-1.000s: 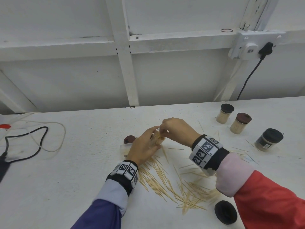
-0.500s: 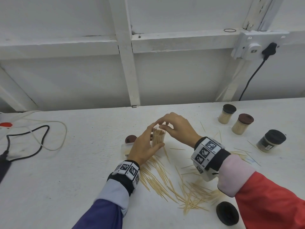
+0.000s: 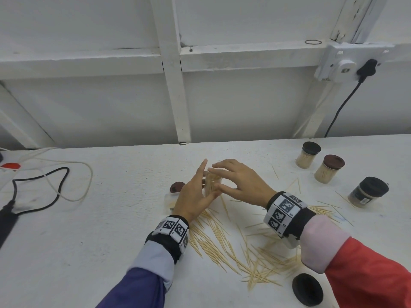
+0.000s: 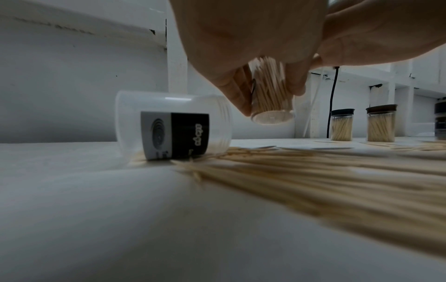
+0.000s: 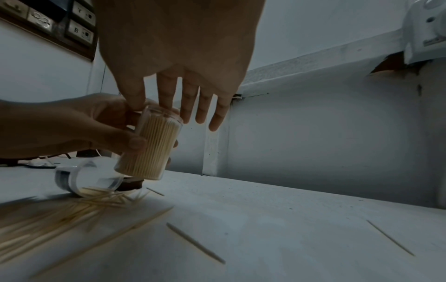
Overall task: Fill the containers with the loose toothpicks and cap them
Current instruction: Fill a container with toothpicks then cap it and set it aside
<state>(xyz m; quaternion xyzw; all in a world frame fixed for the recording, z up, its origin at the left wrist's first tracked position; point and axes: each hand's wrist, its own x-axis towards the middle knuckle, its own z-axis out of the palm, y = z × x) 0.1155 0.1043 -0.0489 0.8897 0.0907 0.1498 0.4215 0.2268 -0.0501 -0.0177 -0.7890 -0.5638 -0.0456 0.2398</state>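
the left hand (image 3: pixel 195 194) grips a small clear plastic cylinder packed with pale wooden toothpicks (image 5: pixel 150 147), thumb on one side and fingers behind, holding it tilted and lifted off the white table (image 3: pixel 111 241); its index finger points straight up. the right hand (image 3: pixel 240 181) hovers with straight, spread fingers, its fingertips (image 5: pixel 166 103) touching the cylinder's uncapped top, holding nothing. just beside the left hand one clear labelled jar (image 4: pixel 173 126) lies on its side, a few toothpicks at its mouth, and one dark brown round cap (image 3: pixel 177 187) rests flat behind it. a big scatter of loose toothpicks (image 3: pixel 233 247) lies between the wrists and toward the near edge. three capped containers stand at the far right: two filled with toothpicks, one black-capped (image 3: pixel 308 154) and one brown-capped (image 3: pixel 329 168), and one darker black-lidded jar (image 3: pixel 368 192). one black round lid (image 3: pixel 308 289) lies near the right sleeve.
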